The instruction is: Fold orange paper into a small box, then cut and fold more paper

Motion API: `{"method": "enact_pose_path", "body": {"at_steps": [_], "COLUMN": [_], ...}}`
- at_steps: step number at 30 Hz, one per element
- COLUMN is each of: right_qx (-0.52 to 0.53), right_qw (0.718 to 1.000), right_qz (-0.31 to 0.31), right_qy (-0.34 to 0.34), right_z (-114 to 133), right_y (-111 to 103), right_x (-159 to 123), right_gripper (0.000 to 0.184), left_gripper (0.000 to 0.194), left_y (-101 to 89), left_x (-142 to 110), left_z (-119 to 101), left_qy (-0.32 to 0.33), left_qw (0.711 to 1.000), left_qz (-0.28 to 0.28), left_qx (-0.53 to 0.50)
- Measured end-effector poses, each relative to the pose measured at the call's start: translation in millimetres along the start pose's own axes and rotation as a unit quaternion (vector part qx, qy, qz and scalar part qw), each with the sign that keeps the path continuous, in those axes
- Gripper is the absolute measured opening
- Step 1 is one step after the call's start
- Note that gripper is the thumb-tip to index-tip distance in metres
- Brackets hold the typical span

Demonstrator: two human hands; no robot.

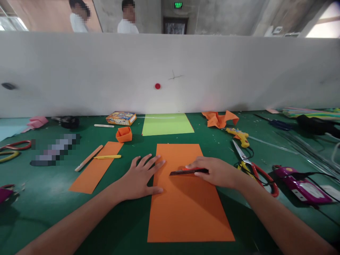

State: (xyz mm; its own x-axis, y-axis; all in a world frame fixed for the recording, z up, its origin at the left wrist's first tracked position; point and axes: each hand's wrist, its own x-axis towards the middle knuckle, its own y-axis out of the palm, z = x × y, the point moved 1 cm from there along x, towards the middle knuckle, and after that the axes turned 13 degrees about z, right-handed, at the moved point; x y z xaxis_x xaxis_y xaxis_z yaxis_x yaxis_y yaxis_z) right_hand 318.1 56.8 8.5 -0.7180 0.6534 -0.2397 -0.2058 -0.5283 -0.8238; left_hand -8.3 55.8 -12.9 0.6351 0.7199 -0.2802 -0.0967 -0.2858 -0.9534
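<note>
A sheet of orange paper lies flat on the green table in front of me. My left hand is spread open, its fingertips and thumb resting on the sheet's left edge. Over the right half of the sheet, my right hand is closed around a utility knife with a red and black body. The knife lies low across the paper, its tip pointing left toward my left hand. Whether the tip touches the paper I cannot tell.
Left are an orange strip, a yellow pen and a folded orange paper ring. Green paper lies behind. Scissors, a yellow glue gun and a purple corded device are right. A white partition stands behind.
</note>
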Motion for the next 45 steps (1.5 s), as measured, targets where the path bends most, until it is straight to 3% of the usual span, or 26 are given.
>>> {"method": "enact_pose_path", "body": {"at_steps": [12,21,39,45], "right_qx": [-0.003,-0.005,-0.032,-0.041], "right_qw": [1.0,1.0,0.999,0.999], "right_qz": [-0.008,-0.009,-0.013,-0.015], "right_qy": [-0.013,-0.015,-0.008,-0.007], "right_z": [-0.6,-1.5,0.4,-0.1], "right_y": [-1.2,-1.2,-3.1,-3.1], "right_x": [-1.3,-1.9,-3.8,-4.6], "right_gripper": [0.038,0.037,0.037,0.036], "left_gripper": [0.092,0.09,0.09,0.089], "left_y": [-4.9,4.0,-1.7,3.0], "left_x": [0.5,1.1,0.7,1.0], "left_z": [-3.8,2.0,-0.8,3.0], "left_qy": [-0.011,0.004,-0.004,0.01], "left_qw": [1.0,1.0,1.0,1.0], "left_qz": [0.024,-0.014,0.012,-0.012], "left_qx": [-0.002,0.02,0.012,0.016]}}
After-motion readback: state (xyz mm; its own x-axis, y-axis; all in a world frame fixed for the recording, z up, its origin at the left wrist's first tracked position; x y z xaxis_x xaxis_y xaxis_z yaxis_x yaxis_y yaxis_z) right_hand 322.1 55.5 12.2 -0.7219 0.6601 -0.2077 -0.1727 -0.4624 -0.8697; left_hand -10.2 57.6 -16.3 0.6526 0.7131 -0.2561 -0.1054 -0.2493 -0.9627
